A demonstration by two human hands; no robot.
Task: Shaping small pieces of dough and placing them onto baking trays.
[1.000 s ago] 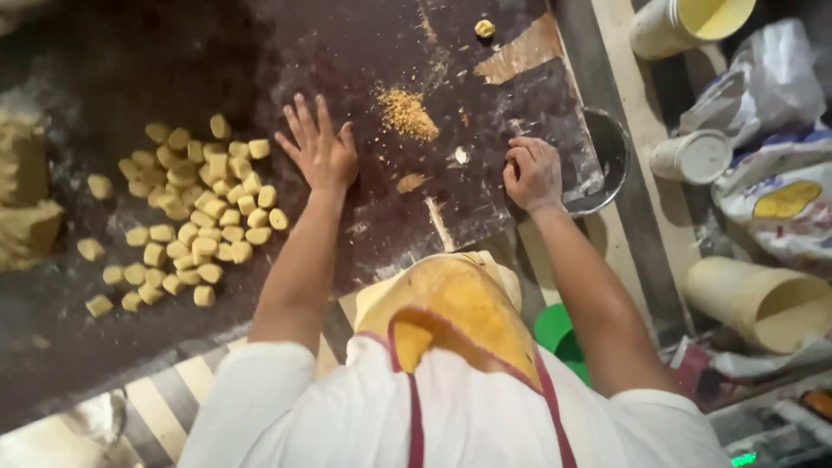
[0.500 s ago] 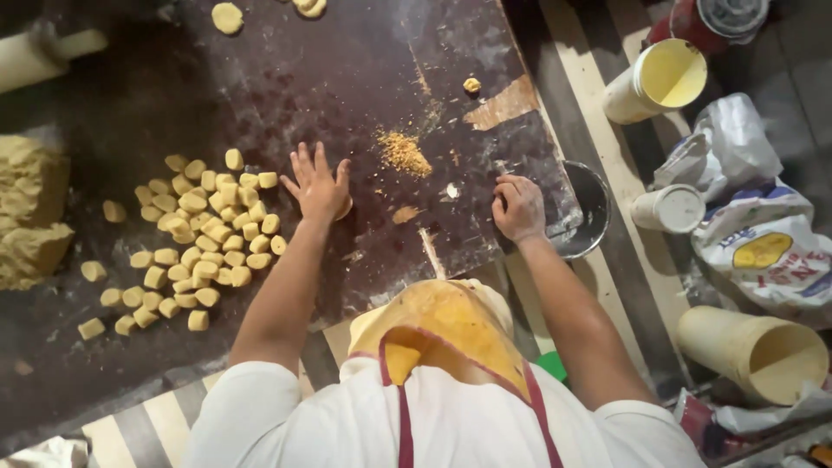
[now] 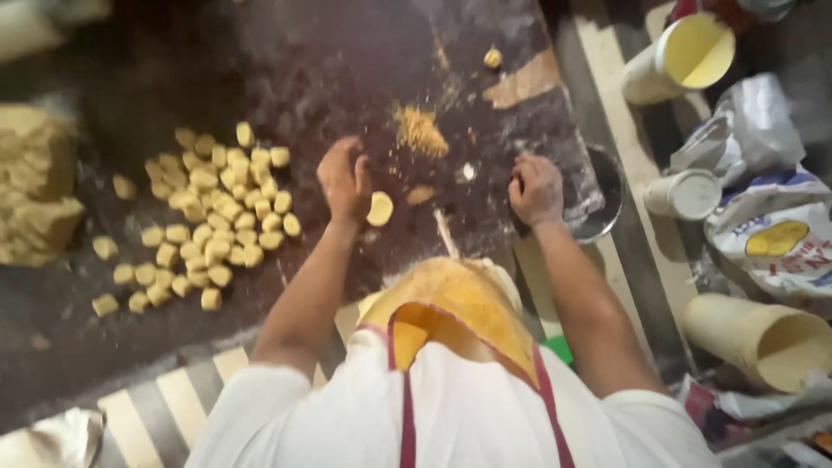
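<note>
Dough (image 3: 35,195) slab at table's (image 3: 286,61) left edge, soft, heavy | cut pieces (image 3: 208,221) heaped beside left hand (image 3: 344,179), light, squashy (lift by sides) | left hand's grip unclear, disc (image 3: 379,209) at fingertips | right hand (image 3: 537,188) clenched

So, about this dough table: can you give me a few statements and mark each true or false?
1. The left hand is beside a flattened dough disc. True.
2. The pile of dough pieces lies right of both hands. False: it lies to the left.
3. The right hand is curled near a metal bowl. True.
4. The dark table is bare of crumbs. False: a crumb heap lies beyond the hands.
</note>
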